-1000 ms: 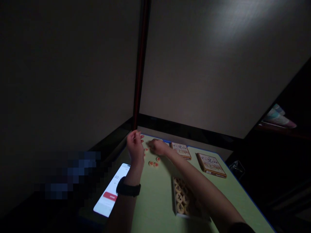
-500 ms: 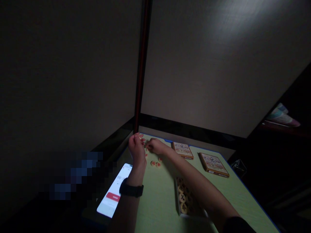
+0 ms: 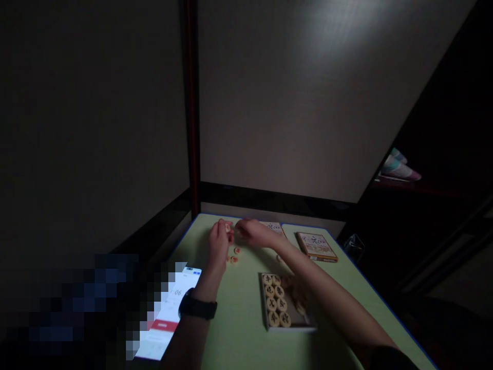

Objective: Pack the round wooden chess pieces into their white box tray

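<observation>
My left hand (image 3: 219, 240), with a black watch on its wrist, is raised over the far left of the table. Its fingers are closed around a xiangqi piece (image 3: 227, 228) with red marking; whether more pieces are behind it is hidden. Close to its right is my right hand (image 3: 252, 233), fingers curled toward the left one; what they hold, if anything, cannot be made out. Below the hands lie a few red-marked xiangqi pieces (image 3: 237, 251). Nearer me, an open box tray (image 3: 265, 303) holds rows of black-marked pieces (image 3: 282, 304), its right side partly behind my right forearm.
The green table (image 3: 234, 329) has blue edges and meets a wall at its far side. Two flat patterned boxes lie at the back, one (image 3: 274, 226) partly behind my right arm, the other box (image 3: 318, 246) farther right. A lit phone (image 3: 169, 311) showing a timer lies at left.
My right hand has come up from a piece on the table to beside my left hand. The view has shifted to the right, and more of the tray shows.
</observation>
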`<state>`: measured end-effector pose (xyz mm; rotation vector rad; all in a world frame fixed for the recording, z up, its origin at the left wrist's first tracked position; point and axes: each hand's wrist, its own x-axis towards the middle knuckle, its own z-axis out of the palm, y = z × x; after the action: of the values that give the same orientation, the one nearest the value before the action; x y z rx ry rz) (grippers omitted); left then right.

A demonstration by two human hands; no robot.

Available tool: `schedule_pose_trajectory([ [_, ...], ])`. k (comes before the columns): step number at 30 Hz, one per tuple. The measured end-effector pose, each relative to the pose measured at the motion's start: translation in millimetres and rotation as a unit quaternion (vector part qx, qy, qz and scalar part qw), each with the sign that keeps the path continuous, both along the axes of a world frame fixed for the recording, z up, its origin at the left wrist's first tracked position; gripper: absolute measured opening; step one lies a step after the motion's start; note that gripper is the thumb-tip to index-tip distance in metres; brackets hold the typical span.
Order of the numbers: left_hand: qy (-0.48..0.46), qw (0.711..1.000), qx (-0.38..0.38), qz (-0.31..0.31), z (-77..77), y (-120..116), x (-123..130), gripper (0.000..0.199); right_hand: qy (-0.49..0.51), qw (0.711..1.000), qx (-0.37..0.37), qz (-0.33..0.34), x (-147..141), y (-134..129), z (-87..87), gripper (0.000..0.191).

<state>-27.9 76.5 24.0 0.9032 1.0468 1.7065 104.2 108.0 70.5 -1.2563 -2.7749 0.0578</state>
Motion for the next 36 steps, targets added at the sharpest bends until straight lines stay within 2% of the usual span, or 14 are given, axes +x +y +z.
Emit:
schedule_pose_trajectory([
  [3, 0.048, 0.994, -0.007, -0.098, -2.7, -11.6, 22.8, 0.04, 0.107, 0.994, -0.011, 0.01, 57.8, -39.0, 7.1, 0.02],
  [6, 0.095, 0.981, 0.006, -0.17, -8.4, -21.8, 42.5, 0.032, 0.189, 0.98, -0.059, -0.002, 103.4, -84.3, 1.2, 0.019],
  [9, 0.136, 0.972, 0.031, -0.191, -15.1, -27.3, 55.5, 0.028, 0.184, 0.979, -0.083, -0.025, 125.0, -121.7, -8.9, 0.022],
  [12, 0.156, 0.97, 0.044, -0.182, -20.4, -28.1, 60.4, 0.028, 0.162, 0.98, -0.107, -0.053, 126.8, -141.4, -16.4, 0.032],
  [15, 0.168, 0.971, 0.045, -0.166, -23.8, -27.2, 59.6, 0.03, 0.123, 0.986, -0.095, -0.058, 120.3, -146.4, -22.8, 0.032],
  [20, 0.206, 0.963, 0.046, -0.166, -26.0, -27.7, 57.7, 0.031, 0.026, 0.999, -0.007, -0.042, 108.5, -146.9, -33.6, 0.023],
  [25, 0.223, 0.956, 0.053, -0.181, -27.2, -28.4, 59.5, 0.031, 0.001, 0.999, 0.034, -0.011, 102.1, -148.0, -37.0, 0.025],
  [28, 0.222, 0.956, 0.061, -0.183, -29.1, -27.9, 61.1, 0.03, 0.047, 0.998, 0.027, -0.01, 105.6, -146.6, -35.4, 0.02],
  [33, 0.217, 0.958, 0.059, -0.177, -32.1, -27.5, 63.3, 0.033, 0.221, 0.975, -0.024, -0.018, 118.1, -144.8, -28.1, 0.023],
  [36, 0.224, 0.954, 0.06, -0.188, -32.3, -28.1, 63.2, 0.032, 0.229, 0.972, -0.033, -0.042, 117.8, -145.9, -25.6, 0.025],
])
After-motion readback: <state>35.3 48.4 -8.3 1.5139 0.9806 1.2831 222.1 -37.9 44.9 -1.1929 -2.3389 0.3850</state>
